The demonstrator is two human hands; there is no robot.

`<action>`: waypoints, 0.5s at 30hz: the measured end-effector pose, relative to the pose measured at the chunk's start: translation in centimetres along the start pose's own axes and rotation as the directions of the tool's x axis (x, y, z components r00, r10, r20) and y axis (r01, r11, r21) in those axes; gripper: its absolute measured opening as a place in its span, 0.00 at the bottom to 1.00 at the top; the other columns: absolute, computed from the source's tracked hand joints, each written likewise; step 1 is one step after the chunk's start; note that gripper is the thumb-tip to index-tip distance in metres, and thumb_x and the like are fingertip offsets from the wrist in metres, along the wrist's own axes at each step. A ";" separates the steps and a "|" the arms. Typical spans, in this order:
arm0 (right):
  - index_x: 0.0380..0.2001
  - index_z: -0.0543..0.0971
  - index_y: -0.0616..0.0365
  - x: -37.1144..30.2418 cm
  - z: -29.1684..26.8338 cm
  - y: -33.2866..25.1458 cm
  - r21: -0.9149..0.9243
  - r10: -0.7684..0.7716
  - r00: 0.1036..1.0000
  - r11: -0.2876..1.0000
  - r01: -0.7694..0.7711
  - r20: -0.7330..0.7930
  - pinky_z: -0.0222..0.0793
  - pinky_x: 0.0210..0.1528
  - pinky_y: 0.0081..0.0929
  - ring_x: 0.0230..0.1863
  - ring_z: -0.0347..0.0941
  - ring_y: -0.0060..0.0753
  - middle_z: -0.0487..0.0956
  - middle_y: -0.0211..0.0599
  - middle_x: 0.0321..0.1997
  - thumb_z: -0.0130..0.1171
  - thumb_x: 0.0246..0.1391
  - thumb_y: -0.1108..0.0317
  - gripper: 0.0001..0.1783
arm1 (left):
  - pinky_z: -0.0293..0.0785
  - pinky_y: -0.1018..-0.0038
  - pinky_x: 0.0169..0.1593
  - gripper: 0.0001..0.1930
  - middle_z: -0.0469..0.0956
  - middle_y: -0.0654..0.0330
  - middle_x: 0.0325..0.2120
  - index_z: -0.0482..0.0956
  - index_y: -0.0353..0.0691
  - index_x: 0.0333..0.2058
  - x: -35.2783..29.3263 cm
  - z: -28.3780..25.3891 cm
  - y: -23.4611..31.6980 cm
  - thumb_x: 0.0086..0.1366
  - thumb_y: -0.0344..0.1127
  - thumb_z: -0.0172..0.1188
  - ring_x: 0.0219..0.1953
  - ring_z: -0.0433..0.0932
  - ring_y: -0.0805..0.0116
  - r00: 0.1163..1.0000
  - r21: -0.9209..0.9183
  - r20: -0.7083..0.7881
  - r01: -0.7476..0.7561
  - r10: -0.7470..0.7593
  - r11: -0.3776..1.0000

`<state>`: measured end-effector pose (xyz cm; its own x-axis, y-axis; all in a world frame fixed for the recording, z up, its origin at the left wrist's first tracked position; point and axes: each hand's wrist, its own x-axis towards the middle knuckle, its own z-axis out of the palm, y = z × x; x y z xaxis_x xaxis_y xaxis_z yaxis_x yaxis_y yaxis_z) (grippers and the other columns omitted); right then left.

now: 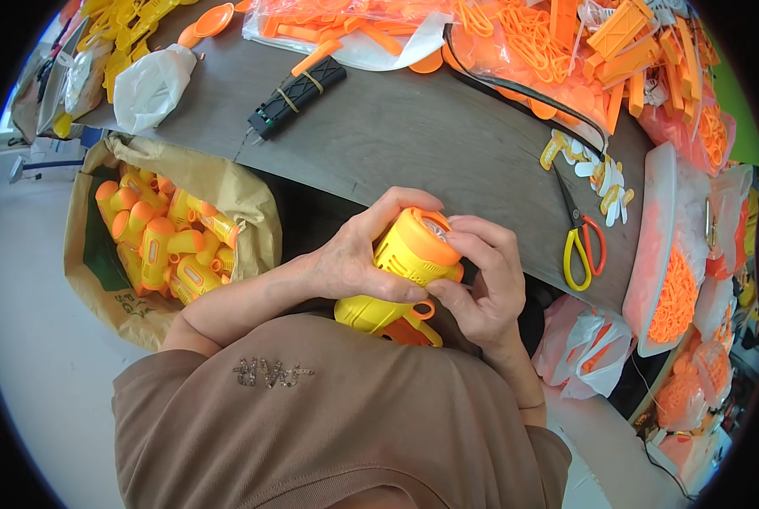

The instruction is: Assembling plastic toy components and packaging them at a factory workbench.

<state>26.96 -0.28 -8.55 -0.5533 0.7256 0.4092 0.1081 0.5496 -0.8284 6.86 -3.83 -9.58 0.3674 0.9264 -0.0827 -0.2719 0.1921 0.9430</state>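
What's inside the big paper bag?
Yellow and orange pieces are piled in the bag. They cover its bottom, so what lies deeper can't be seen.

Smooth, glossy plastic yellow housing [401, 258], matt cloth shirt [354, 424], creased paper bag [237, 193], dull wood-grained tabletop [430, 127].

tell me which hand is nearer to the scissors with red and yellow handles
Right. The right hand is to the left of the scissors, across a gap; the left hand is farther left, gripping the yellow-and-orange device.
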 end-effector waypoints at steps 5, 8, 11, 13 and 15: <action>0.44 0.75 0.66 -0.4 1.0 0.2 0.061 0.067 0.997 0.996 -0.064 -0.046 0.69 0.53 0.35 0.50 0.72 0.45 0.73 0.47 0.46 0.69 0.46 0.67 0.23 | 0.66 0.70 0.54 0.40 0.70 0.57 0.47 0.59 0.39 0.57 -0.6 0.2 -0.7 0.46 0.34 0.72 0.50 0.69 0.68 0.995 -0.071 -0.075 0.057 -0.062 0.996; 0.43 0.75 0.65 -1.0 1.3 0.5 0.084 0.061 0.996 0.995 -0.056 -0.057 0.70 0.52 0.36 0.49 0.72 0.45 0.74 0.46 0.44 0.69 0.46 0.68 0.21 | 0.67 0.70 0.53 0.39 0.71 0.57 0.46 0.60 0.38 0.56 -0.9 0.6 -1.2 0.45 0.33 0.72 0.50 0.70 0.69 0.994 -0.042 -0.102 0.034 -0.038 0.999; 0.41 0.76 0.65 -1.2 1.6 0.9 0.117 0.041 0.993 0.993 -0.028 -0.112 0.71 0.52 0.38 0.47 0.73 0.44 0.75 0.45 0.42 0.69 0.45 0.68 0.20 | 0.67 0.71 0.53 0.39 0.71 0.57 0.45 0.61 0.38 0.55 -0.8 0.6 -1.3 0.45 0.34 0.72 0.49 0.70 0.69 0.995 -0.003 -0.100 0.005 -0.006 1.000; 0.38 0.77 0.64 -1.0 1.4 1.1 0.131 0.030 0.992 0.991 -0.013 -0.123 0.75 0.46 0.34 0.44 0.76 0.44 0.75 0.45 0.40 0.70 0.42 0.72 0.19 | 0.67 0.71 0.52 0.38 0.70 0.57 0.45 0.61 0.38 0.54 -0.7 0.6 -1.1 0.45 0.34 0.72 0.49 0.70 0.68 0.994 0.000 -0.103 0.042 -0.042 0.999; 0.38 0.77 0.64 -1.1 1.6 1.3 0.144 0.018 0.989 0.990 0.003 -0.145 0.75 0.46 0.35 0.44 0.76 0.44 0.75 0.45 0.40 0.71 0.41 0.71 0.19 | 0.67 0.71 0.52 0.38 0.70 0.57 0.45 0.61 0.38 0.54 -0.5 0.6 -1.0 0.45 0.34 0.72 0.49 0.70 0.68 0.994 0.003 -0.097 0.042 -0.042 0.999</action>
<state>26.40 -1.04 -10.74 -0.4257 0.7878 0.4451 -0.0135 0.4863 -0.8737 7.50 -4.74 -10.28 0.2902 0.9447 -0.1530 -0.2538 0.2301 0.9395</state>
